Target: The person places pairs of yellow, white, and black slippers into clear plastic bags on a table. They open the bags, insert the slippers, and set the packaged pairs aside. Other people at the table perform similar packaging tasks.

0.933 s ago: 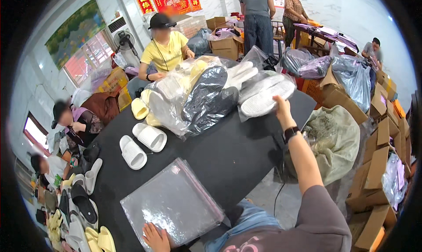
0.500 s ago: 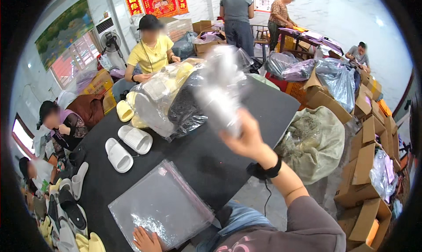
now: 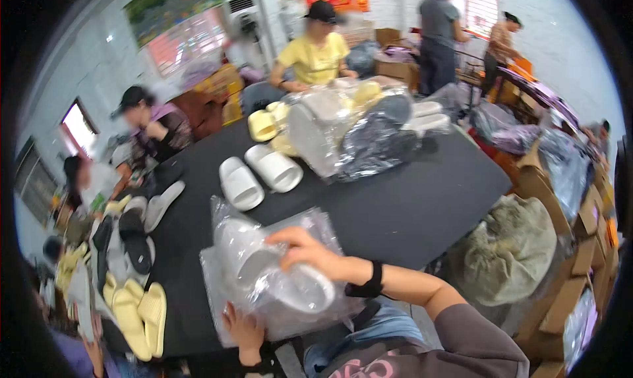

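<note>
My right hand [image 3: 308, 251] is closed around a pair of white slide slippers [image 3: 249, 249] in a clear plastic bag. The bagged pair lies over a flat stack of clear plastic bags [image 3: 212, 282] at the near part of the black table [image 3: 395, 206]. Just below the pair, my left hand [image 3: 244, 330] rests at the stack's near edge, fingers apart and holding nothing. Another white pair of slides [image 3: 242, 183], unbagged, stands beyond the stack. Bagged slippers in grey, yellow and black [image 3: 330, 124] are heaped at the table's far side.
Loose yellow slides [image 3: 135, 319] and grey and black ones crowd the left edge. A person in yellow [image 3: 313, 58] sits across the table, and others sit at the left. A pale green sack [image 3: 508, 253] and open cartons [image 3: 573, 299] stand on the right.
My right hand has come down and left with the bagged white slippers, from above the table onto the bag stack. The view has shifted, and my left hand appears farther right.
</note>
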The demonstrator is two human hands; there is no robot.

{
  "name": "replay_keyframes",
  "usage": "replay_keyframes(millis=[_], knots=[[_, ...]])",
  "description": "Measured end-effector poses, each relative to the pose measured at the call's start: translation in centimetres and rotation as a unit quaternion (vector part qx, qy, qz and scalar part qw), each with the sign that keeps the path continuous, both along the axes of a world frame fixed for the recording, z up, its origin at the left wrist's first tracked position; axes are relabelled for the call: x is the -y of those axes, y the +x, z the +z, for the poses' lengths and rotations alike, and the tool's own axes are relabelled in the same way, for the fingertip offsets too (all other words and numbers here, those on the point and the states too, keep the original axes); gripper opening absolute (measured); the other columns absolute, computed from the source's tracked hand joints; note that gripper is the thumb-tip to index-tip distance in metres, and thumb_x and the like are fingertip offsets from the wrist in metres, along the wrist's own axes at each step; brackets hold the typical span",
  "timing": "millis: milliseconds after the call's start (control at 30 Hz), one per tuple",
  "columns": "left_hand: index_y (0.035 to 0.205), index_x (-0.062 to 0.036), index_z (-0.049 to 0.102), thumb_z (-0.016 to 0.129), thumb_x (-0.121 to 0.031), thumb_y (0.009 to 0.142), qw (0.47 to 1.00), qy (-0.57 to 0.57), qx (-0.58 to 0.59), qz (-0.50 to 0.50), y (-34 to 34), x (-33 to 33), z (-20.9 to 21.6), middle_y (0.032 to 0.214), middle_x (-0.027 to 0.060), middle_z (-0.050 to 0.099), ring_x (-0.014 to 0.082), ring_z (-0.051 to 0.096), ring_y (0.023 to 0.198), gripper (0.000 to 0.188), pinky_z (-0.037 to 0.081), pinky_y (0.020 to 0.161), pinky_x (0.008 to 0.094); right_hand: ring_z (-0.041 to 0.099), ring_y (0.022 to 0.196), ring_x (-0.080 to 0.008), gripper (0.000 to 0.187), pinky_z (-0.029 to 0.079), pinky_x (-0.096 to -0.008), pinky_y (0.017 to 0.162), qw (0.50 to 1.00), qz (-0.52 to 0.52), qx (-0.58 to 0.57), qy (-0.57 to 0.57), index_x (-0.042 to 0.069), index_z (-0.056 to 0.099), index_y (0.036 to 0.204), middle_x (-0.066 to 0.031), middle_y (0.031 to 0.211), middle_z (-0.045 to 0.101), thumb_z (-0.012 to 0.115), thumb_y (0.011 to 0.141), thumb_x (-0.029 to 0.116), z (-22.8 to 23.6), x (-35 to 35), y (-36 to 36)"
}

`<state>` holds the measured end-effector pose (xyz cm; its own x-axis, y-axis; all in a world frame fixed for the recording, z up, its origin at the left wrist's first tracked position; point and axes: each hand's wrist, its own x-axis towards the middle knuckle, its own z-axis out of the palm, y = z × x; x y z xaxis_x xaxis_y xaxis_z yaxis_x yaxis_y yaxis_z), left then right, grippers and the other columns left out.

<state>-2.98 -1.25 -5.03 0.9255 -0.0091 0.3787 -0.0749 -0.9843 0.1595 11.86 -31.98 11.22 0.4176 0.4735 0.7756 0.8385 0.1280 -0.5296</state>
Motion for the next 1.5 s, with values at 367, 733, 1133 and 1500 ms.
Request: replay_keyframes(millis=[367,733,1133,1500], knots=[[0.11,0.003,0.069,0.064,-0.029,0.083,0.999,-0.026,0.048,0.002,-1.5,1.7,2.6,0.104,0.0194,0.071,0.0383,0.061,0.113,0.042,0.042,0.102,0.054,0.031,0.142,-0.0368,0.078,0.032,-0.0413,0.115,0.977,-0.137,-0.032,-0.16,0.011,0.042,0.148,-0.0212,0.155,0.03,0.077,0.079,0.009,-3.5,2.3,6.7],[0.111,0.0031,0.068,0.063,-0.03,0.086,0.998,-0.046,0.04,0.01,-0.6,1.6,2.9,0.104,0.0187,0.071,0.0362,0.062,0.111,0.042,0.044,0.099,0.0519,0.061,0.095,-0.0198,0.062,0.048,-0.0305,0.079,0.933,-0.024,-0.344,-0.098,0.006,0.052,0.136,-0.01,0.107,0.062,0.077,0.085,0.031,-2.2,8.8,-4.8],[0.112,0.0032,0.067,0.062,-0.03,0.088,0.997,-0.063,0.041,0.014,-0.9,1.5,3.9,0.103,0.018,0.071,0.034,0.063,0.109,0.041,0.046,0.096,0.0496,0.067,0.098,-0.0201,0.07,0.052,-0.0322,0.086,0.891,0.044,-0.414,-0.182,0.008,0.05,0.139,-0.0122,0.114,0.07,0.082,0.081,0.032,-3.7,4.7,-6.9],[0.113,0.0032,0.067,0.061,-0.03,0.09,0.99,-0.126,0.057,0.026,-0.2,-0.1,3.0,0.103,0.0174,0.071,0.0319,0.064,0.108,0.041,0.048,0.093,0.0475,0.032,0.145,-0.0223,0.043,0.037,-0.0457,0.116,0.795,0.263,-0.507,0.206,0.01,0.044,0.147,-0.0072,0.162,0.025,0.044,0.107,0.026,-4.5,0.0,-2.5]])
